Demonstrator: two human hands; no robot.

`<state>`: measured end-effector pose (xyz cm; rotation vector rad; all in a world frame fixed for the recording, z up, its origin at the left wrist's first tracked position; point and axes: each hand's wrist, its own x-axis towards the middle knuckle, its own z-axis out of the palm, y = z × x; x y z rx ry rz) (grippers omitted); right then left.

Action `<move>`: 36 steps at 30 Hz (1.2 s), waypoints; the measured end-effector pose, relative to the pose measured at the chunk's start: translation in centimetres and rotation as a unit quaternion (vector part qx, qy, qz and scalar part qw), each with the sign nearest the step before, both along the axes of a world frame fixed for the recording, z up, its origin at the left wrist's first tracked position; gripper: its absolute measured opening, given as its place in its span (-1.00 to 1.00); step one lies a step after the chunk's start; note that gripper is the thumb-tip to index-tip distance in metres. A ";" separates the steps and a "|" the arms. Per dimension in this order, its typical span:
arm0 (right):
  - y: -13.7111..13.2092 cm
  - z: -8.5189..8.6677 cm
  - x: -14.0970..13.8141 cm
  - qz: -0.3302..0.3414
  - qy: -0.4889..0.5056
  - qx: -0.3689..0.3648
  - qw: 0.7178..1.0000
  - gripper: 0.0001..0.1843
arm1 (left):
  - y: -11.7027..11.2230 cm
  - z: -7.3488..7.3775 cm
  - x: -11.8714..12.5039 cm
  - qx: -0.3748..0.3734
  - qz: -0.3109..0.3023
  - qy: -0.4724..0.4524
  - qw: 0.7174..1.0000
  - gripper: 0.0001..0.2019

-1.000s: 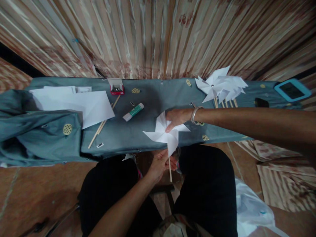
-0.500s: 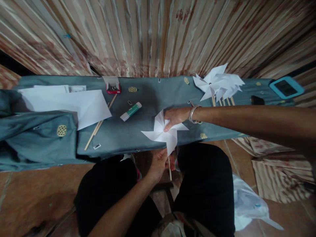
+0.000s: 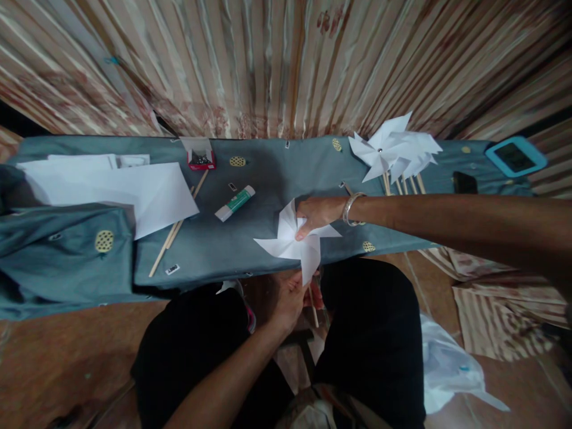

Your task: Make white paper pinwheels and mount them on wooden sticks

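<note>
A white paper pinwheel (image 3: 288,238) lies at the near edge of the cloth-covered table, its lowest blade hanging over the edge. My right hand (image 3: 324,215), with a bangle at the wrist, pinches the pinwheel close to its centre, the thumb pressed on the paper. Below the table edge, my left hand (image 3: 288,302) is closed around a thin wooden stick (image 3: 314,310), just under the hanging blade. The blade and my fingers hide the stick's upper end.
Finished pinwheels (image 3: 393,149) on sticks lie at the back right, near a blue-framed device (image 3: 516,157) and a dark object (image 3: 465,183). Leftward are a glue stick (image 3: 235,203), a red box of pins (image 3: 201,156), loose sticks (image 3: 166,247) and white paper sheets (image 3: 102,185).
The lower end of the stick in my left hand has swung slightly to the right. My right hand stays at the pinwheel's centre. The view has shifted a little.
</note>
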<state>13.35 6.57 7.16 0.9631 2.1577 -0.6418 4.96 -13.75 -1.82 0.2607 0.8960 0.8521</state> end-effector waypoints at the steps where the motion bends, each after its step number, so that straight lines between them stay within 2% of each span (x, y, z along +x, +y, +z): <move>1: 0.0 0.0 0.0 -0.001 0.000 -0.001 1.000 -0.39 | 0.0 0.0 0.1 0.000 0.000 -0.002 1.000 -0.46; 11: 0.3 -0.3 -0.1 0.001 0.011 -0.015 1.000 -0.49 | 0.1 0.3 0.8 -0.024 0.023 -0.037 0.999 -0.35; 22: 0.3 -0.8 0.2 -0.013 0.026 -0.018 0.999 -0.52 | 0.1 0.7 0.5 -0.032 0.026 -0.036 0.998 -0.39; 29: 0.1 -0.6 0.1 -0.014 0.022 0.007 1.000 -0.44 | 0.1 0.9 0.2 -0.017 0.024 -0.029 0.999 -0.40; 36: 0.2 -0.1 -0.1 0.011 0.015 0.016 1.000 -0.30 | 0.2 0.7 0.1 -0.003 0.021 0.019 1.000 -0.39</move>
